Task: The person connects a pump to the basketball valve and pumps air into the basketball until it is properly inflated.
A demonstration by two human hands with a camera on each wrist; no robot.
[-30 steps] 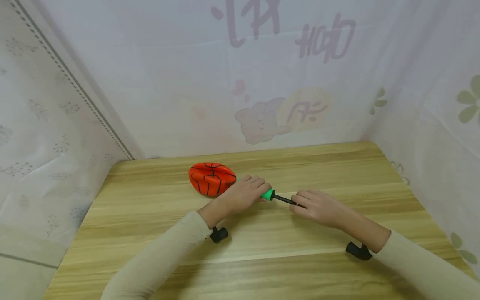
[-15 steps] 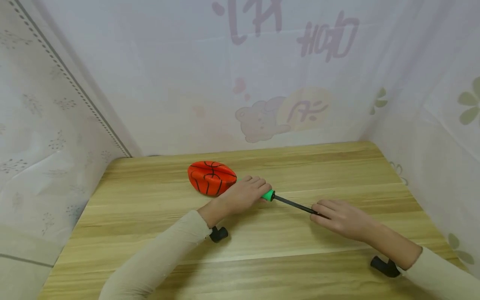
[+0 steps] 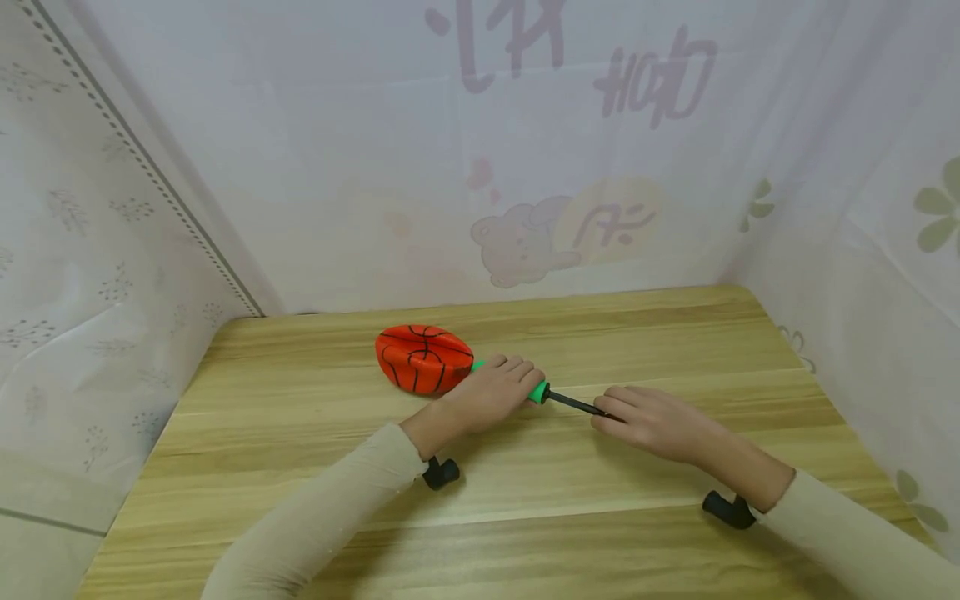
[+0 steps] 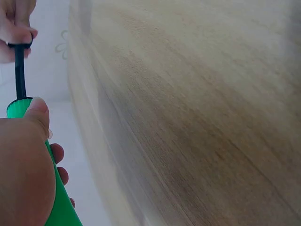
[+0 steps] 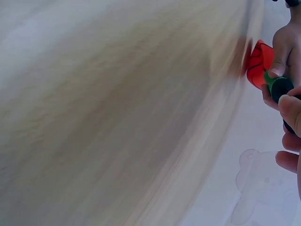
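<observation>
A dented orange-red toy basketball (image 3: 422,364) with black lines lies toward the back of the table. Against its right side is the green barrel of a hand pump (image 3: 537,392). My left hand (image 3: 491,396) wraps round that barrel, its thumb lying along the green in the left wrist view. From the barrel's end a black rod (image 3: 572,402) runs out to my right hand (image 3: 651,423), which grips the pump's black handle (image 4: 21,45). The joint between pump and ball is hidden behind my left hand.
The wood-grain table (image 3: 525,550) ends at a pale printed cloth (image 3: 337,208) behind, with more cloth on both sides. Dark wrist mounts (image 3: 441,474) hang under both forearms, close over the tabletop.
My right hand first drew away to the right, lengthening the bare rod, then came partway back toward the barrel. My left hand and the ball stay nearly in place.
</observation>
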